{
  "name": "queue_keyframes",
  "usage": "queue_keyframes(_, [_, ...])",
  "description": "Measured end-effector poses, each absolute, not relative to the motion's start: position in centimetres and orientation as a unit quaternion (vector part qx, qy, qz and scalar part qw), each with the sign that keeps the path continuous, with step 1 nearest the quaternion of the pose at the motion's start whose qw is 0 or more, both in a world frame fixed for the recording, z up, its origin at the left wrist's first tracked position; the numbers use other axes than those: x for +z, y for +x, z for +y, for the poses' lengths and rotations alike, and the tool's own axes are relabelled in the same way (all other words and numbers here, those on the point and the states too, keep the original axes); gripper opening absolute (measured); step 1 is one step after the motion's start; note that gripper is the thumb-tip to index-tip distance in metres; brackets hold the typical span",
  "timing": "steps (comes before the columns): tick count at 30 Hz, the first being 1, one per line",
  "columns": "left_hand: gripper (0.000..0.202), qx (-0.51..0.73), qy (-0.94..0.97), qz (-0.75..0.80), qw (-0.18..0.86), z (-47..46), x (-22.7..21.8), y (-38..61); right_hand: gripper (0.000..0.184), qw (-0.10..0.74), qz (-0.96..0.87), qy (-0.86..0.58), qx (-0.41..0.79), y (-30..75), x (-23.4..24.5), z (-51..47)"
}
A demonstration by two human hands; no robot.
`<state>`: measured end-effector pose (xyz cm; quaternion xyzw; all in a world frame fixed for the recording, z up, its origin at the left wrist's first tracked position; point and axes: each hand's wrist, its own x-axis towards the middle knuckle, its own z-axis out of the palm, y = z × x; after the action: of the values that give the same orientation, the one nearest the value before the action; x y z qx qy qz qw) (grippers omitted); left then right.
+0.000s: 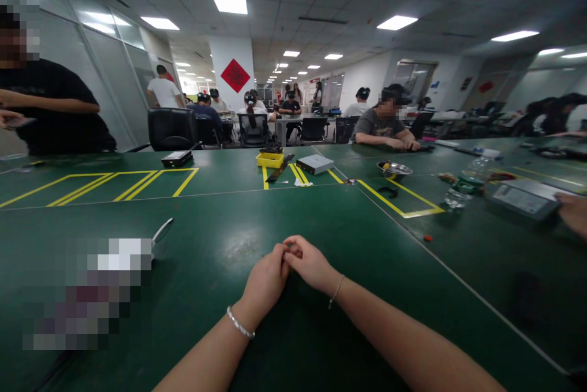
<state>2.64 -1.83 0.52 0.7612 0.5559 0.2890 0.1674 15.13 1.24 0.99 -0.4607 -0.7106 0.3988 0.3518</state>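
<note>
Over the green table (183, 294) my left hand (265, 283) and my right hand (312, 262) meet, fingertips touching. Both are closed, with the fingers curled in and pressed together. Whatever may lie between the fingertips is hidden or too small to make out. A silvery bracelet (239, 323) circles the left wrist, and a thin bracelet (336, 292) the right. To the left of my hands lies a long object (98, 294) blurred by pixelation, with a pale loop at its upper end.
Ahead stand a yellow bin (269, 161) with black cables, a grey box (315, 164) and a metal bowl (395, 169). Right are a plastic bottle (465, 187) and a silver box (525, 199), touched by another person's hand (573, 214). A person (383, 123) sits opposite.
</note>
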Motion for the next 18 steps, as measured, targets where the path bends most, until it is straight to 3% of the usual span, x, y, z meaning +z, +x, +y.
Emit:
queue_keyframes(2, [0.022,0.309,0.742,0.562,0.196,-1.6,0.5,2.4,0.028,0.345,-0.726,-0.489,0.338,17.7,2.0,2.6])
queue_keyframes(6, [0.029,0.368,0.684,0.561,0.287,-0.7,0.2,1.9,0.035,0.294,-0.679,-0.672,0.007,27.5,3.1,5.7])
queue_keyframes(8, [0.031,0.398,0.648,0.56,0.328,-0.3,-0.1,1.6,0.043,0.242,-0.599,-0.758,-0.094,33.3,2.4,6.5])
queue_keyframes(12, [0.028,0.427,0.615,0.55,0.37,0.0,-0.7,1.3,0.051,0.143,-0.456,-0.876,-0.063,41.9,-0.4,6.8])
queue_keyframes(18, [0.022,0.449,0.602,0.53,0.394,0.0,-1.0,1.2,0.037,0.07,-0.434,-0.898,-0.001,44.0,-1.7,7.1])
